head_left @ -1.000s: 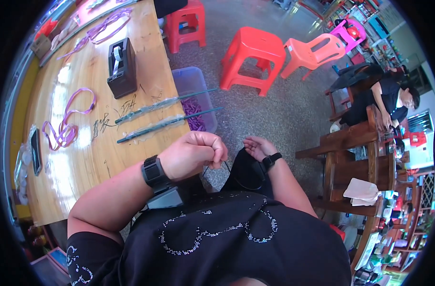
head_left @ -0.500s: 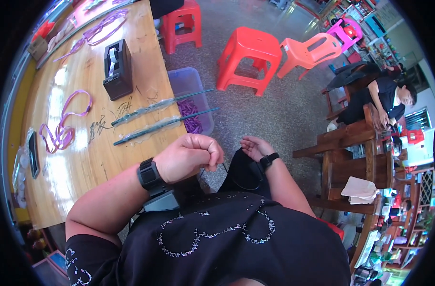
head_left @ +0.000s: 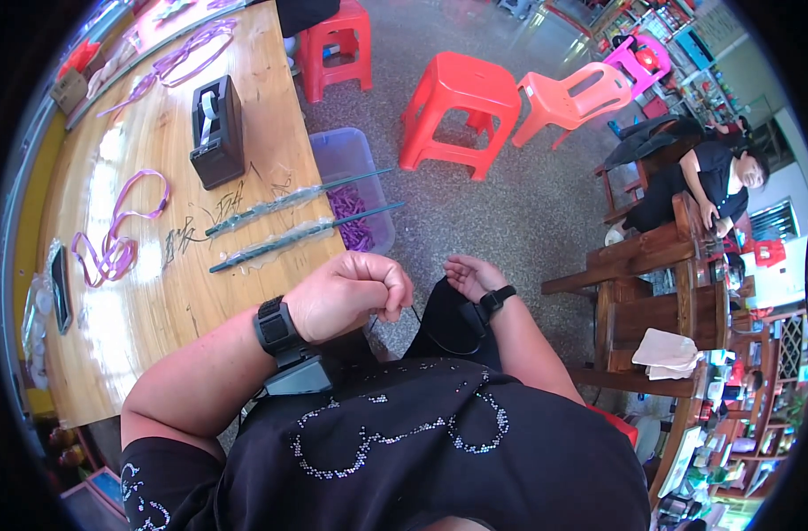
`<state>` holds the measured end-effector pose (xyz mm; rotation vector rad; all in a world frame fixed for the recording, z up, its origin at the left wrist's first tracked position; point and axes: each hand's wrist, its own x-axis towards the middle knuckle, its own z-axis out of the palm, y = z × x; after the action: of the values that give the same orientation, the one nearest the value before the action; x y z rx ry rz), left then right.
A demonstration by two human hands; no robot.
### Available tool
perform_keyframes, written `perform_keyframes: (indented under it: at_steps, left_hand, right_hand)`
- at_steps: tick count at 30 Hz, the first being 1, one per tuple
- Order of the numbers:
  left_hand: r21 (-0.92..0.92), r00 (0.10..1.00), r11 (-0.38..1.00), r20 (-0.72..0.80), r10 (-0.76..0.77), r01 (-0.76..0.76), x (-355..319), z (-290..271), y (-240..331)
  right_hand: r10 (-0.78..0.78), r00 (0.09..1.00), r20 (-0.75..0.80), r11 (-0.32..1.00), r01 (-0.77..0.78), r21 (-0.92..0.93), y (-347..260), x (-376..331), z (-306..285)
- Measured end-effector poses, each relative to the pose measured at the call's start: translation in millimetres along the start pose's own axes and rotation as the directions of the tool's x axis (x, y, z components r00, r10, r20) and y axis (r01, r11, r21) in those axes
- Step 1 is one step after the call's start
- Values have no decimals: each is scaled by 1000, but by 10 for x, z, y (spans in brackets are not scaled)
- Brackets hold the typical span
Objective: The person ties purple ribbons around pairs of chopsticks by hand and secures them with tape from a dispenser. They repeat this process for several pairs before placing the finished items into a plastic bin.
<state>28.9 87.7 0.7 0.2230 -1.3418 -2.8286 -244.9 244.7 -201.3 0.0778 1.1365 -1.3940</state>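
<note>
My left hand point(head_left: 355, 290) is closed, its fingers curled in beside the table's right edge. Whatever it may hold is hidden; a thin dark strand shows just below the fingertips. Over my lap, my right hand point(head_left: 475, 277) is loosely curled with its fingers a little apart, and nothing shows in it. Two slim dark green rods, a nearer rod point(head_left: 276, 245) and a farther rod point(head_left: 267, 211), lie partly wrapped in clear film and jut past the table edge. Beyond them stands a black tape dispenser point(head_left: 218, 146). A purple ribbon loop point(head_left: 112, 252) lies to its left.
The wooden table point(head_left: 183, 310) fills the left. Below its edge sits a clear bin point(head_left: 342, 150) with small purple pieces. Red stools, one a tall stool point(head_left: 466, 84), and an orange chair point(head_left: 577, 93) stand ahead. At right, a person point(head_left: 718, 190) sits by wooden furniture point(head_left: 634, 257).
The view has shifted very slightly. Both hands keep nearly the same pose and place, and the rods and dispenser stay put.
</note>
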Motion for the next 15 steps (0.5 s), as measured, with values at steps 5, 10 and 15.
perform_keyframes:
  at_steps: [5, 10, 15]
  left_hand:
    - [2, 1000, 1000, 3, 2, -2, 3, 2, 3]
    - [6, 1000, 1000, -1, -2, 2, 3, 6, 8]
    - [15, 1000, 1000, -5, -6, 6, -5, 4, 8]
  right_hand:
    - [-1, 1000, 2, 1000, 1, 1, -12, -20, 29]
    - [-8, 1000, 8, 1000, 8, 0, -12, -18, 27]
    - [-12, 1000, -1, 1000, 12, 5, -4, -23, 35]
